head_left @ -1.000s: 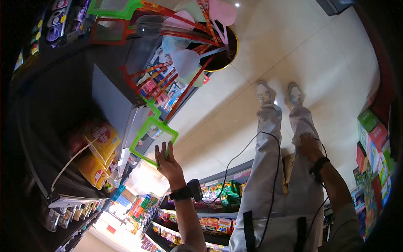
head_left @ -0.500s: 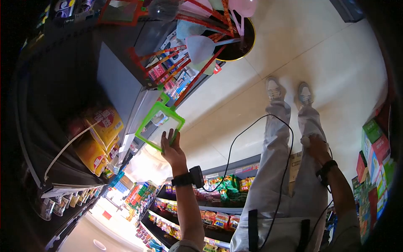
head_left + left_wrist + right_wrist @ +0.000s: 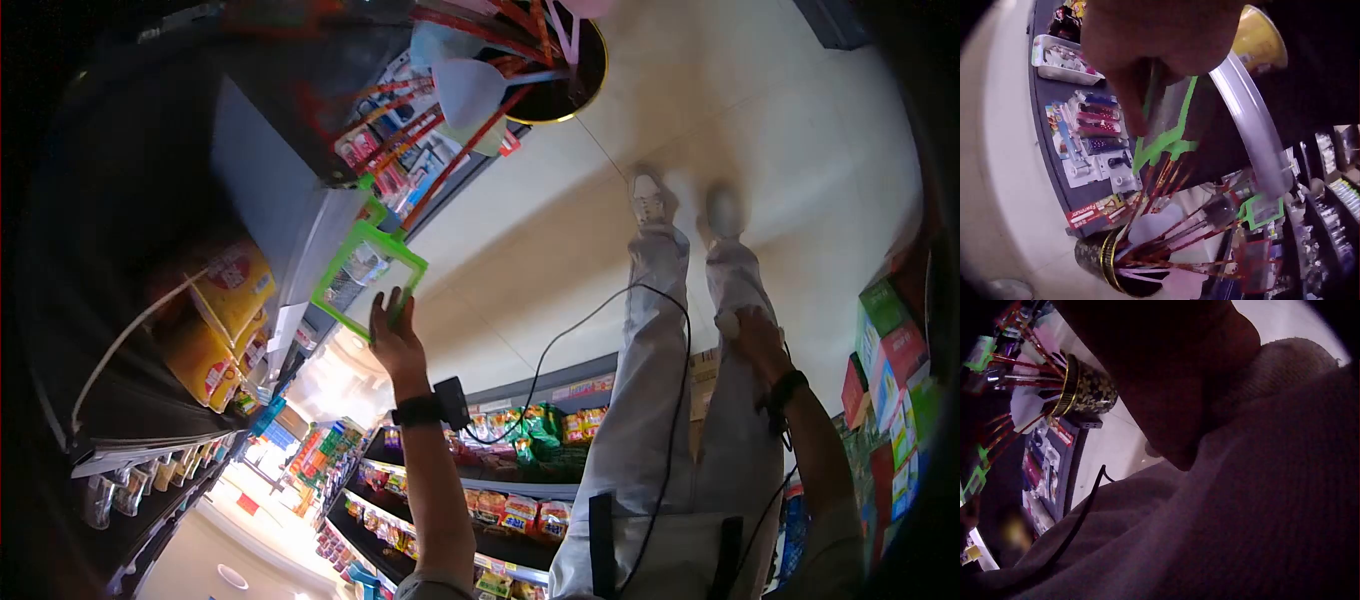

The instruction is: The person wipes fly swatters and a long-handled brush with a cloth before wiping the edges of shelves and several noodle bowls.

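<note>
A green-framed fly swatter (image 3: 368,272) with a see-through mesh head leans out from a dark bin (image 3: 1092,255) with a gold pattern and rim. My left hand (image 3: 397,340) holds the near corner of its frame, fingers lying over the mesh and thumb hidden. In the left wrist view the green frame (image 3: 1163,145) shows between the darkened fingers. Other swatters with red patterned handles and pale paddle heads (image 3: 468,93) fan out of the same bin. My right hand (image 3: 757,345) rests on the trouser leg (image 3: 735,280) at the knee, holding nothing visible; its fingers are dark in the right wrist view.
Yellow packages (image 3: 232,290) sit on a dark shelf at the left. A low shelf (image 3: 1054,156) carries packaged small goods beside the bin. Snack bags (image 3: 540,430) line curved racks near the legs, and boxes (image 3: 885,340) stand at the right. A black cable (image 3: 545,375) loops between the wrists.
The head view has shifted, and the swatters and bin appear higher in it. My left hand stays at the green swatter's corner; my right hand stays on the knee.
</note>
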### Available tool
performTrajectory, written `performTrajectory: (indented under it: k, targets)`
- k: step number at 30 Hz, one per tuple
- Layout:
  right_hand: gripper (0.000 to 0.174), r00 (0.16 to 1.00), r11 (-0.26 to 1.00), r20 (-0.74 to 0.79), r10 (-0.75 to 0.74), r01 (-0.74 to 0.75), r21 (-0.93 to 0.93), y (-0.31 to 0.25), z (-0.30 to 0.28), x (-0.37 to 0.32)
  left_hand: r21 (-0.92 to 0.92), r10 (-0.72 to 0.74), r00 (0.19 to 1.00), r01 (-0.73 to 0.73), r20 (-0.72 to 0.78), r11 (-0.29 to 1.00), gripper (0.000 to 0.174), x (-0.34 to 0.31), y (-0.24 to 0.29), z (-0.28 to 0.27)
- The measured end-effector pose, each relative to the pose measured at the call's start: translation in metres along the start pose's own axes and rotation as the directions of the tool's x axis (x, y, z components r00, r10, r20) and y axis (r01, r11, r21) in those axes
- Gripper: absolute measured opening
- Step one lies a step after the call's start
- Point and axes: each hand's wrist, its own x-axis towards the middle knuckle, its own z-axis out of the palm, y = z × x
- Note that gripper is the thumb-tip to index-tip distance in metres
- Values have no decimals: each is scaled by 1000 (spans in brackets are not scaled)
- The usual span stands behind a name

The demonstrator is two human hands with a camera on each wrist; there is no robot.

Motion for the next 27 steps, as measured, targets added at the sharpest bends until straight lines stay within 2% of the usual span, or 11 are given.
performTrajectory:
  k: [9,10,11,17,18,19,20,21,22,23,27]
  targets:
    - [54,988,997,154,21,-32,68,-32,-50,-1,-316,-145,989,146,27,937,46,22,-27,-24]
    - [55,985,999,171,36,-42,32,-36,-52,0,-311,-75,991,106,112,945,45,18,-29,-22]
    - [56,982,999,181,52,-51,-6,-40,-56,2,-340,-164,986,161,18,926,43,16,-30,-20]
    - [57,972,997,227,52,-36,-74,-55,-68,6,-163,-24,997,35,73,986,41,44,-38,-30]
    - [55,979,996,198,53,-38,-78,-59,-69,7,-352,-82,996,93,46,931,40,48,-23,-22]
    - [53,984,996,171,52,-38,-82,-65,-70,8,-321,-91,996,91,17,943,39,56,-14,-22]
    - [51,989,995,139,51,-39,-88,-71,-73,11,141,185,974,-203,135,969,38,61,-9,-27]
    - [52,985,996,168,33,-18,-91,-76,-78,14,515,351,867,-494,353,700,37,65,-5,-31]
    - [53,980,995,197,16,3,-95,-81,-83,16,85,220,959,-238,179,968,36,70,4,-26]
    - [54,974,995,226,2,22,-102,-85,-88,17,-414,8,996,32,94,910,35,76,7,-23]
    - [62,966,989,255,-32,68,-131,-101,-81,14,26,312,949,-314,45,949,28,71,-29,-38]
